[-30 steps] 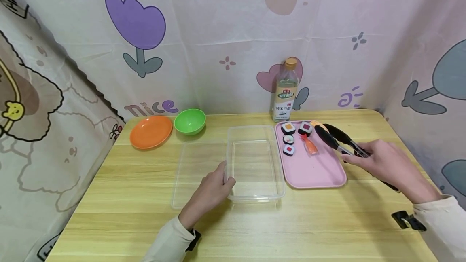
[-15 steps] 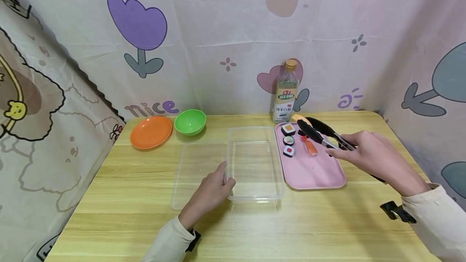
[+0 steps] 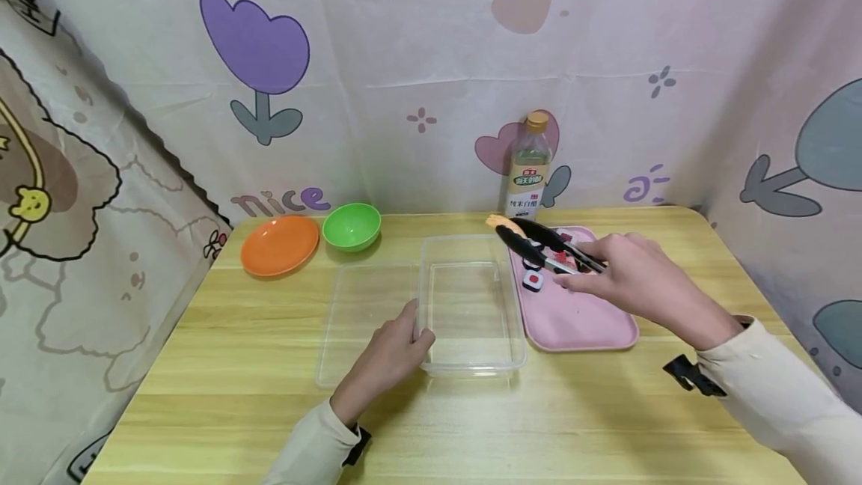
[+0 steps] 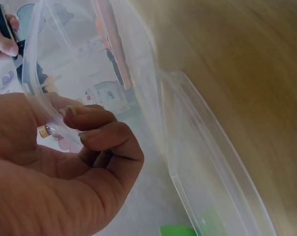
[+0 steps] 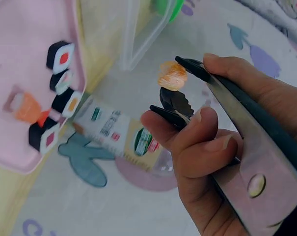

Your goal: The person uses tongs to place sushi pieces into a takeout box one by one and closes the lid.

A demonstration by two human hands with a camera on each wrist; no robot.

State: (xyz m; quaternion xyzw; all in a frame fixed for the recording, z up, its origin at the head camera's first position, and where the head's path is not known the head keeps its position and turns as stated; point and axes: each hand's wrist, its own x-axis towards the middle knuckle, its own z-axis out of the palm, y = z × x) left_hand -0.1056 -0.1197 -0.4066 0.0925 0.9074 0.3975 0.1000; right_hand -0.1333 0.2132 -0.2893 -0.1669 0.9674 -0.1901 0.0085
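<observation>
Tongs of black-tipped metal (image 3: 524, 249), squeezed in the right hand (image 3: 636, 279), hold a rounded orange sushi piece (image 3: 500, 223) near the far right corner of the clear rectangular plastic box (image 3: 474, 369), gripped on its left side by the left hand (image 3: 387, 350), and a slackened squeeze could drop the piece outside.

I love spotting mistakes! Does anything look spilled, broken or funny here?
Nothing stands out: no spill or damage shows. The rice vinegar bottle stands upright, the sushi rolls sit on the pink tray, and the right hand grips the tongs.
</observation>
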